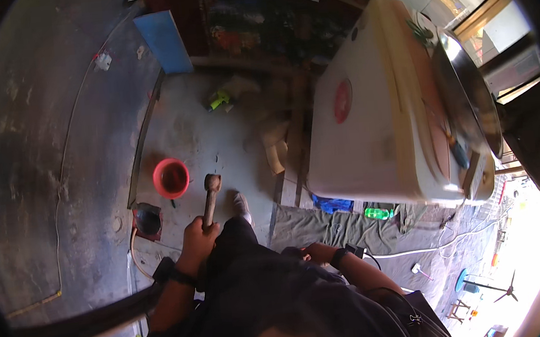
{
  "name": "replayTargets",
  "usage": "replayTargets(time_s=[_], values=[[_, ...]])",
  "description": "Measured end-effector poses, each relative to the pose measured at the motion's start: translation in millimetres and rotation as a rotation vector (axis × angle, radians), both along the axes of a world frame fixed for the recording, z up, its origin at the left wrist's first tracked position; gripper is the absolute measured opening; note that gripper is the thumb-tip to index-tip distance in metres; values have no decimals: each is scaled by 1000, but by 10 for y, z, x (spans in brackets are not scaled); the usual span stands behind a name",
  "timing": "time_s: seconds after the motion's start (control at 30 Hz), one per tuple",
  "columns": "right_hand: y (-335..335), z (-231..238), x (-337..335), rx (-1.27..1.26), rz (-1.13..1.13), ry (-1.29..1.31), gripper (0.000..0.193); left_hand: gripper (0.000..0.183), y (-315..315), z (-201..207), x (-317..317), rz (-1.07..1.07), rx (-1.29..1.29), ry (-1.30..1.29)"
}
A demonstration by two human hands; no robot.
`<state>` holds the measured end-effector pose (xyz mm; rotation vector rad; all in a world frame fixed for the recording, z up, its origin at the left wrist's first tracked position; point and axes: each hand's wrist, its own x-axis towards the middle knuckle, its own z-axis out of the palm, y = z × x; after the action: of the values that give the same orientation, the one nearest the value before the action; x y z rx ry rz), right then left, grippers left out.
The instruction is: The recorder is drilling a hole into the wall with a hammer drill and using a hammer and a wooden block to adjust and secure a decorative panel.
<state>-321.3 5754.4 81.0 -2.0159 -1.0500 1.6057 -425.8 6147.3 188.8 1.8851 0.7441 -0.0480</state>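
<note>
My left hand (197, 242) is wrapped round the wooden handle of a hammer (211, 202). Its worn, brownish head points away from me, above the floor. Close to my waist, my right hand (320, 254) has its fingers curled in. A small reddish bit shows at those fingers, but what they hold, if anything, I cannot make out. Beyond the hammer's head and to its left stands a red bucket (173, 195), with something dark inside. A foot in a light shoe (242, 207) is just right of the hammer.
A large white chest (359, 122) carrying a wide metal pan (466, 93) stands on the right. A blue board (162, 42) leans at the far left. A yellow-green tool (218, 100) lies on the floor. A green bottle (378, 213) rests on dark cloth (327, 231). A grey wall (32, 170) borders the left.
</note>
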Motion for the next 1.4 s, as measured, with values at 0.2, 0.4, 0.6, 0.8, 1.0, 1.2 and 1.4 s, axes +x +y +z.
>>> replayTargets(time_s=[0.2,0.4,0.6,0.8,1.0,1.2,1.4], values=[[1102,436,1018,-60,-19,147,20,30,755,294,620,59,-46,252],[1980,712,1983,12,-433,340,31,27,1241,359,1234,43,171,182],[2656,314,2774,199,-794,291,25,22,1376,659,2133,-37,293,-6],[3147,-121,3565,191,-1157,235,20,22,1708,207,3074,-145,176,-87],[3102,-484,4398,279,-1344,-228,28,27,2027,-19,4093,-276,161,33],[3083,-448,5611,274,-1544,-559,62,27,2438,-537,5347,-508,159,43],[3159,-550,6822,201,-1517,-910,80,24,2683,-1288,6103,-629,210,4]])
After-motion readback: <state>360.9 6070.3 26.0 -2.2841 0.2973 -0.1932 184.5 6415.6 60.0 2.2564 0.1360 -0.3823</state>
